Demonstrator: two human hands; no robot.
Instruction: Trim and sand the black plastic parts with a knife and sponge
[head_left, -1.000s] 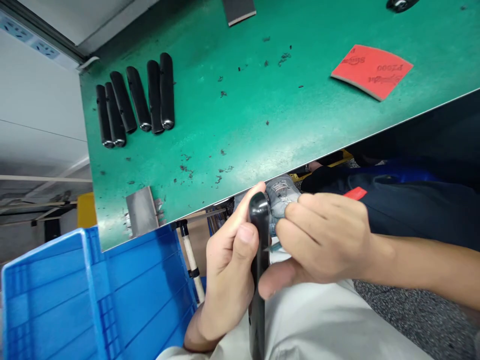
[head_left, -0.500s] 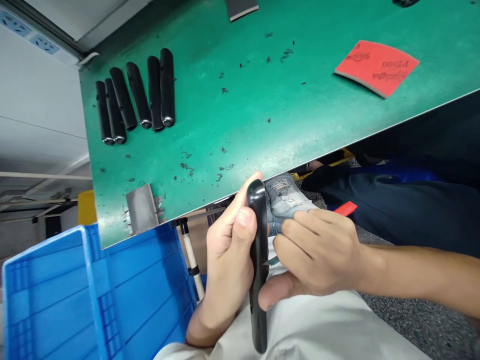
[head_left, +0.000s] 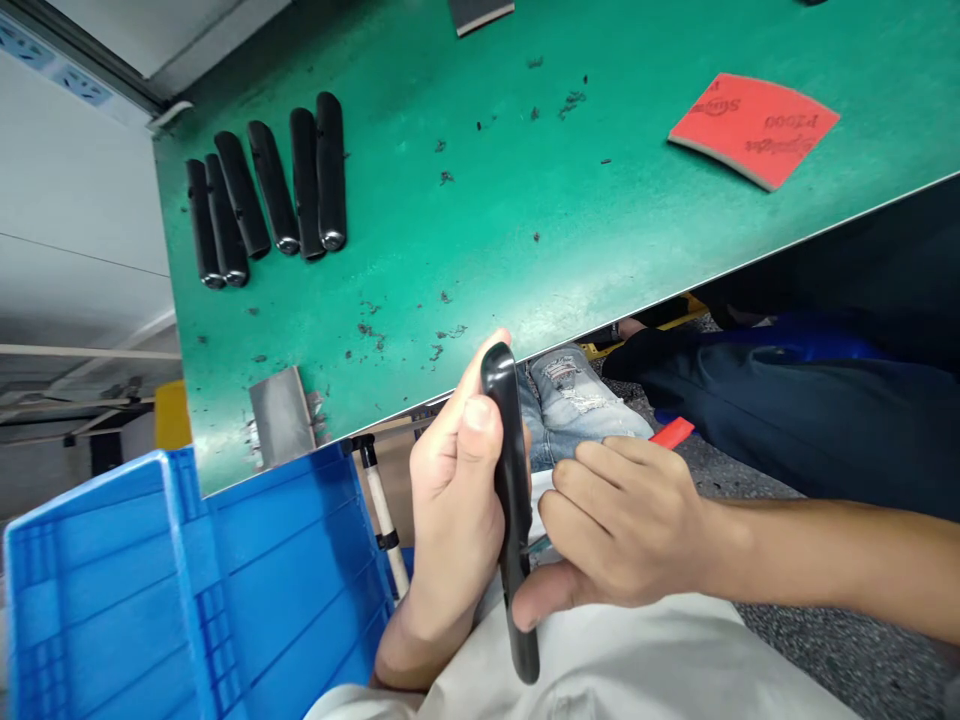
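My left hand (head_left: 454, 490) is wrapped around a long, glossy black plastic part (head_left: 511, 455), which stands nearly upright over my lap with its rounded end up. The left thumb lies along its side. My right hand (head_left: 622, 520) is closed on a slim knife (head_left: 673, 433), whose red end sticks out behind the fist. A thin blade tip meets the right edge of the plastic part, and the right thumb presses against the part lower down. Most of the knife is hidden by the fingers.
Several similar black parts (head_left: 274, 190) lie in a row on the green table (head_left: 420, 240), with dark shavings scattered about. A red sandpaper pad (head_left: 754, 130) and a grey pad (head_left: 283, 418) lie near its edge. A blue crate (head_left: 292, 580) stands left; another person's dark-clothed leg (head_left: 810, 400) is at right.
The black part has shifted slightly up and left at its top and tilted. My right hand with the knife has slid a little down and left along its edge.
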